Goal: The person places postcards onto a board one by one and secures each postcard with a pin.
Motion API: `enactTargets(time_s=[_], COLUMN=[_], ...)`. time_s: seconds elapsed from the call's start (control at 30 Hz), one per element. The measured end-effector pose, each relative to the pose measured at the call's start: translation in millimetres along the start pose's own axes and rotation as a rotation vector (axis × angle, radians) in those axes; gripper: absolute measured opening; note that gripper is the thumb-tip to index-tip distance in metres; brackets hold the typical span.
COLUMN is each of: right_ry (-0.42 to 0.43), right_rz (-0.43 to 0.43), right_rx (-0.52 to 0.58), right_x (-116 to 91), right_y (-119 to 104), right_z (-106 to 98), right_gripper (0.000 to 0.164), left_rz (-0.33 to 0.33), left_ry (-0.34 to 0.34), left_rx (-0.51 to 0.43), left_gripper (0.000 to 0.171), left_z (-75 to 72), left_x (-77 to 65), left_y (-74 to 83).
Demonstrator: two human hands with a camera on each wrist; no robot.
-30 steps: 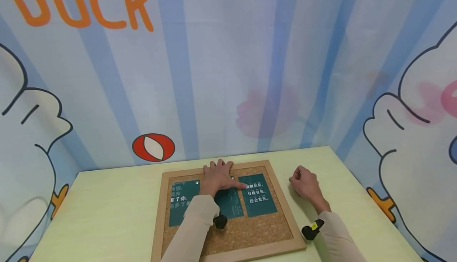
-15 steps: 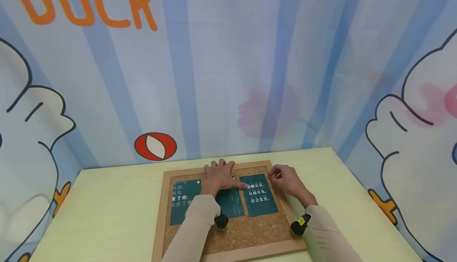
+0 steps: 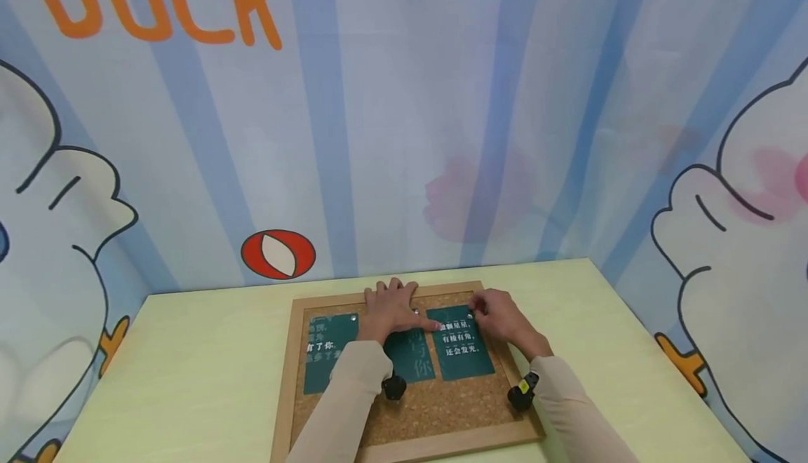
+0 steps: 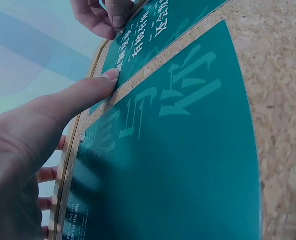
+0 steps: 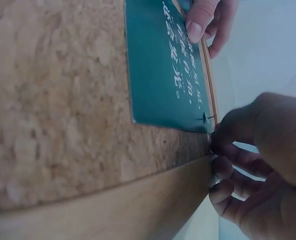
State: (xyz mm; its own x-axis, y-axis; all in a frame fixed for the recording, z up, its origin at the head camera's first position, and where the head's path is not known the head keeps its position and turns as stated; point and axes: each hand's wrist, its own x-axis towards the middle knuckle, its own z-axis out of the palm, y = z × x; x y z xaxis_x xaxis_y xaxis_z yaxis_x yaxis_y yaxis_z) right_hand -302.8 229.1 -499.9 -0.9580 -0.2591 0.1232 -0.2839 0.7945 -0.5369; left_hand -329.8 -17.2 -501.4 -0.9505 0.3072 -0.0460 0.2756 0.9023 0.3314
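A framed cork board [image 3: 435, 414] lies on the table with green cards fixed to it. My left hand [image 3: 391, 312] spreads across the top of the middle card [image 4: 187, 150], fingers over the frame's far edge. Its thumb presses the upper left part of the right card [image 3: 463, 344], which bears white writing. My right hand [image 3: 499, 316] is at that card's upper right corner, fingers curled at a small metal thumbtack [image 5: 206, 117]. The fingertips appear to pinch it, though they are partly hidden. Silver tack heads show on the left card [image 3: 325, 361] and middle card.
The pale yellow table [image 3: 208, 365] extends around the board. A striped curtain [image 3: 404, 133] with cartoon ducks stands behind and at both sides. The raised wooden frame [image 3: 454, 438] borders the cork, and bare cork shows below the cards.
My right hand has moved left from the table beside the board to the right card's upper right corner. The left hand has kept its place.
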Motion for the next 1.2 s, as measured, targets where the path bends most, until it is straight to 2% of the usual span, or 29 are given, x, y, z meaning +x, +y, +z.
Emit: enactTargets(time_s=[0.23,0.37,0.7,1.2], right_ry=[-0.034,-0.031,0.050,-0.002], right_rz=[-0.032,-0.058,0.034,0.009], right_rx=[-0.009,-0.020,0.045,-0.006], right_x=[-1.5,-2.0,0.6,3.2], right_y=[-1.4,-1.4,-1.9,-4.7], right_z=[-0.7,0.1,1.8,-3.3], right_gripper=[0.004,0.012,0.002,0.008], left_rz=[-0.015,-0.012,-0.010,-0.003], left_ry=[-0.006,-0.005,0.000,0.000], left_rx=[0.004,0.001,-0.010,-0.019], left_gripper=[0.106,0.106,0.107,0.106], left_z=[1.2,0.9,0.7,1.3], left_x=[0.7,0.4,-0.5,0.9], left_y=[-1.3,-1.0,-0.8,-0.9])
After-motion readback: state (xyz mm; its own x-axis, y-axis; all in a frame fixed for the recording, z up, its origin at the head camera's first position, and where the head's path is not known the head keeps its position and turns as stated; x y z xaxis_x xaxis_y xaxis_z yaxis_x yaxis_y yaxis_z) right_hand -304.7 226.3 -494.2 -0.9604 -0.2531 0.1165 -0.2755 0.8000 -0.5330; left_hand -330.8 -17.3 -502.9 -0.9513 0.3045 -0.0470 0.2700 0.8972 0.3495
